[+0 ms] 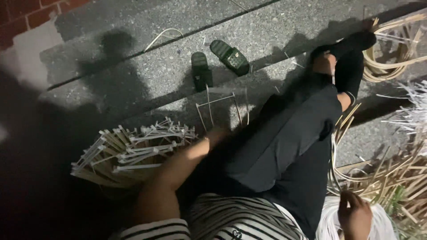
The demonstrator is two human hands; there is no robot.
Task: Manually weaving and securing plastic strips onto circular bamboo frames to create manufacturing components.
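Note:
I sit on the ground with my dark-trousered legs [284, 142] stretched out ahead. My left hand [216, 135] reaches forward past my knee and is blurred. It is just below a small frame of thin bamboo sticks [219, 106], and whether it touches the frame is unclear. To its left lies a pile of similar stick frames [133, 153]. My right hand [354, 216] is down at my right side, fingers curled on a bundle of white strips [329, 222].
Two dark green sandals [218, 62] lie on the concrete beyond the frame. Loose bamboo strips [391, 182] are heaped on the right, with coiled strips [391, 58] by my foot. A brick wall [26, 13] stands at the top left. Deep shadow covers the left.

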